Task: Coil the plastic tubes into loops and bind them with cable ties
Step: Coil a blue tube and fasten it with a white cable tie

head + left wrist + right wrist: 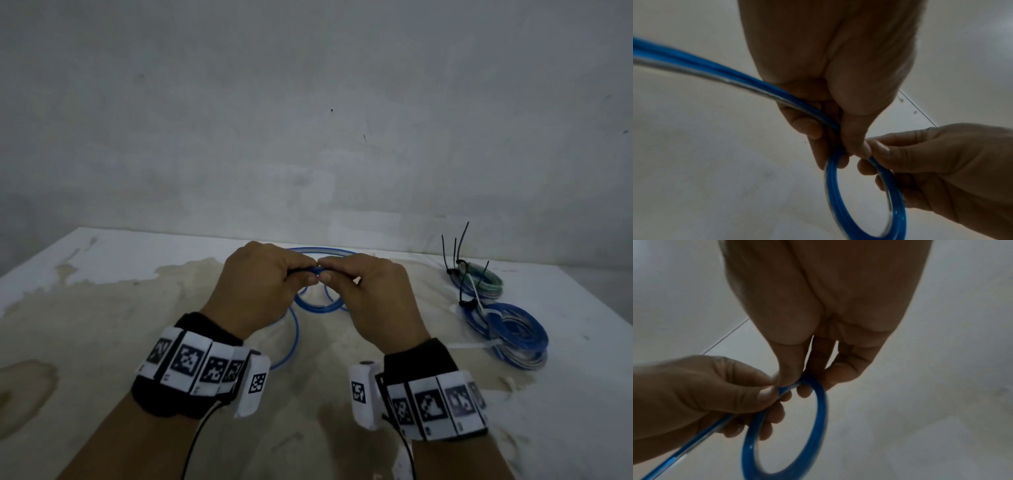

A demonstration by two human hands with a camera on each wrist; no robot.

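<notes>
A blue plastic tube point(318, 306) is bent into a small loop above the table, with a wider turn point(322, 250) trailing behind it and down to the table. My left hand point(306, 275) and right hand point(330, 275) meet thumb to thumb and pinch the tube at the top of the loop. In the left wrist view the left hand point(835, 134) grips the tube point(831, 194), which runs off to the left. The right wrist view shows the right hand point(796, 378) pinching the same loop point(821, 410). No cable tie shows plainly in either hand.
The white table point(102, 308) is stained brown across its middle. At the right lie two bound coils: a greenish one point(488, 282) with black cable ties point(460, 246) sticking up, and a blue one point(513, 337) with a white tie. A grey wall stands behind.
</notes>
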